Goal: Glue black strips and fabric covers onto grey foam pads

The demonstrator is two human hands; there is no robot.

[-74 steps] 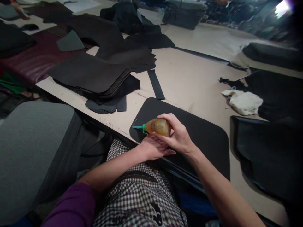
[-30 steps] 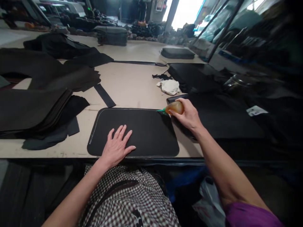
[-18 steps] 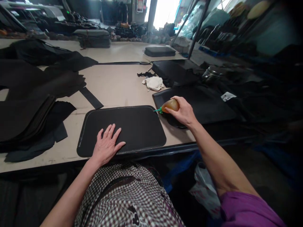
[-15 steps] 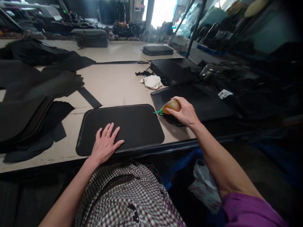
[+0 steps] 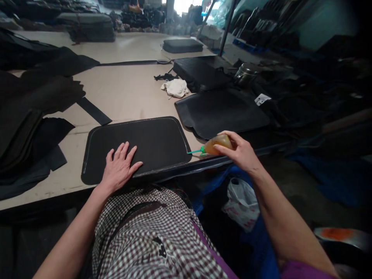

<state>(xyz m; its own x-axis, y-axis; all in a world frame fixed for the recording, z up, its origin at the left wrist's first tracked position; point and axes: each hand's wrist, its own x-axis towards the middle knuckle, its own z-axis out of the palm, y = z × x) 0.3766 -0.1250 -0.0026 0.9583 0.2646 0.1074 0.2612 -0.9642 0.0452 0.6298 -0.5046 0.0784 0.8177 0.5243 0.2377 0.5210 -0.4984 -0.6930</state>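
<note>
Head view: cluttered tabletop (image 5: 122, 89). Left side had a stack of dark sheets (image 5: 17, 139) with ragged pieces beside it, then a narrow dark strip (image 5: 94, 111) lying slantwise, its near end close to the black panel (image 5: 157, 143). Beyond the panel, a crumpled white cloth (image 5: 175, 88) sat next to a dark block (image 5: 200, 73). Closest clutter to the work was a larger black sheet (image 5: 221, 112), just off the panel's right side and right behind the bottle (image 5: 217, 144). Farther right: metal jar (image 5: 245, 73), white label (image 5: 262, 99). White plastic bag (image 5: 241, 203) was below table level, left of the right forearm.

Panel lay flat along the near table edge, rounded corners, pale line running inside part of its border. Left hand (image 5: 119, 166) was palm down on its left half, fingers spread, grasping nothing. Right hand (image 5: 240, 151) had the bottle gripped between thumb and fingers, tilted nearly level, green nozzle (image 5: 194, 151) pointing left with its tip at the panel's near right corner.
</note>
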